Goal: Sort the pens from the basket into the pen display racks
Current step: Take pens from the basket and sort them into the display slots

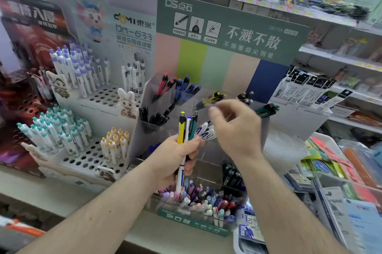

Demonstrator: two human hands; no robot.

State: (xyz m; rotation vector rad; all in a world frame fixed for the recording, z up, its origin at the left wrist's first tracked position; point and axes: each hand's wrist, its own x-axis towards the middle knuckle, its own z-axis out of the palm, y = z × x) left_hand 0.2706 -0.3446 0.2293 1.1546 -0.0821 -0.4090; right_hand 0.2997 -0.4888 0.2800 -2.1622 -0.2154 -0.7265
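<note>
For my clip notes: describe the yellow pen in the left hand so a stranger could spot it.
Start at the green-headed display rack. Below it, the left hand grips a pen bunch. The yellow pen is leftmost, beside a white and a teal one.

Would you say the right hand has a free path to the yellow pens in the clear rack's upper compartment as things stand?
Probably yes. The right hand hovers just below and in front of the yellow pens, holds nothing, and nothing lies between them. The left hand, gripping a bundle of pens, sits lower and off that path.
</note>
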